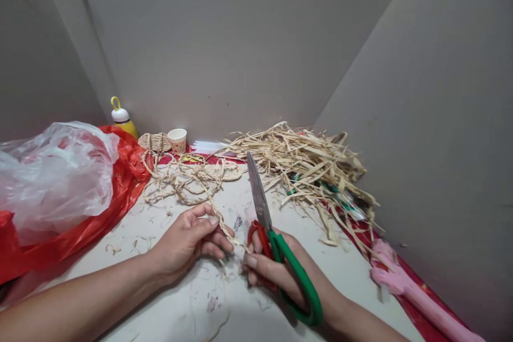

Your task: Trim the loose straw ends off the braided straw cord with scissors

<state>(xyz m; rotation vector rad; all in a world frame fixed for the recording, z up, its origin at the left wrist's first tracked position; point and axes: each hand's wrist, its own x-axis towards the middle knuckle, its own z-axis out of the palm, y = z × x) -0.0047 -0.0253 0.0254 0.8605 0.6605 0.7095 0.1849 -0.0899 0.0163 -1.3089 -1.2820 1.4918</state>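
My right hand is closed round the red and green handles of a pair of scissors. The steel blades are together and point up and away from me. My left hand pinches a braided straw cord between thumb and fingers, just left of the scissor handles. The cord runs back from my fingers into a loose tangle on the white table.
A pile of loose straw strips lies at the back right. Red and clear plastic bags fill the left. A yellow bottle, a paper cup and a woven straw piece stand by the cardboard wall. A pink tool lies at the right.
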